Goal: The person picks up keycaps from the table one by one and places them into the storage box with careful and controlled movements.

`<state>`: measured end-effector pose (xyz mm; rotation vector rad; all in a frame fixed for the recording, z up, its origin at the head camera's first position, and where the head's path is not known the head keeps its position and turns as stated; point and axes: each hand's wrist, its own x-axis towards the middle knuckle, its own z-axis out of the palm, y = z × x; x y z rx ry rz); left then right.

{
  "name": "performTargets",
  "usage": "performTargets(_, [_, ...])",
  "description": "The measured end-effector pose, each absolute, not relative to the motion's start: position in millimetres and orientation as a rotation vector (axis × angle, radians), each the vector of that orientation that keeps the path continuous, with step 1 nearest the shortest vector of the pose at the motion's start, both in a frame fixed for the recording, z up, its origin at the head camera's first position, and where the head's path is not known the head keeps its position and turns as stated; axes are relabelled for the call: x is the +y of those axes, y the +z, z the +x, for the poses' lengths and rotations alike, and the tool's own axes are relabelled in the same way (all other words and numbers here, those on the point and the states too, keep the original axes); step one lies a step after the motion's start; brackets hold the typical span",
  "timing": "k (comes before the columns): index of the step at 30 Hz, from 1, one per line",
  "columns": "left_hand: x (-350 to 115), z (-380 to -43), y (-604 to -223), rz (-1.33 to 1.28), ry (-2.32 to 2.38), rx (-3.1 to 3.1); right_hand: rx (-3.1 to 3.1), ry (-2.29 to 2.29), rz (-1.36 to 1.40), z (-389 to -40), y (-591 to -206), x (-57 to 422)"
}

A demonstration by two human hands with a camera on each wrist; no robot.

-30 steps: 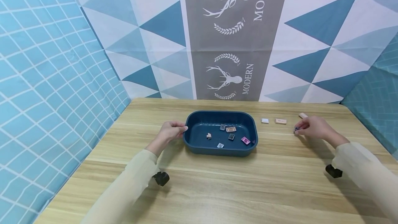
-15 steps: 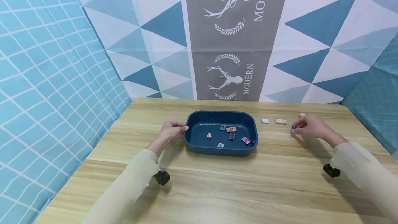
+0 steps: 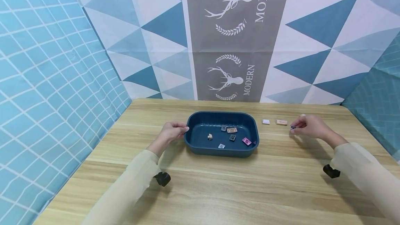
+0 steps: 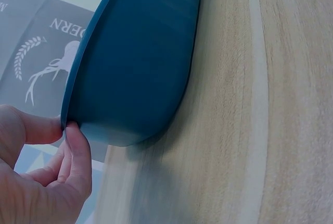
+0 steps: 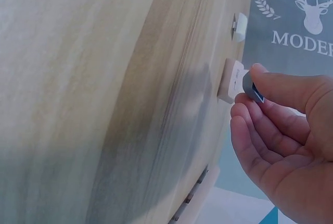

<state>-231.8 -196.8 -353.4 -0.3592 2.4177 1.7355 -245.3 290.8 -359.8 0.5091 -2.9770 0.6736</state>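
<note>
1. At the near-left corner of the workspace's centrepiece, a dark-blue tub (image 3: 222,151) on the wooden table (image 3: 200,190), the left hand (image 3: 170,132) pinches the rim between thumb and fingers, a hold that would likely keep the vessel from sliding.

2. Right of the tub, the right hand (image 3: 312,127) grips a dark keycap (image 5: 250,85) between thumb and fingertips, its remaining fingers bent beneath; the piece's small size probably permits nothing broader.

3. Between that hand and the tub, a white keycap (image 3: 266,122) and a wide peach keycap (image 3: 281,122) sit apart, a spacing that seems to leave finger room. Behind the hand, a pale bar (image 3: 302,115) is mostly hidden.

4. Inside the tub, a magenta keycap (image 3: 247,141), a printed orange keycap (image 3: 232,130) and several smaller pieces lie scattered, apparently kept together by the raised walls.
</note>
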Motion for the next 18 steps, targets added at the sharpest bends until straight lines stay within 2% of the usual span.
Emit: performTargets(18, [-198.7, -232.6, -354.8, -0.359, 1.742, 2.398, -3.032, 0.705, 0.492, -246.3, -354.3, 286.6])
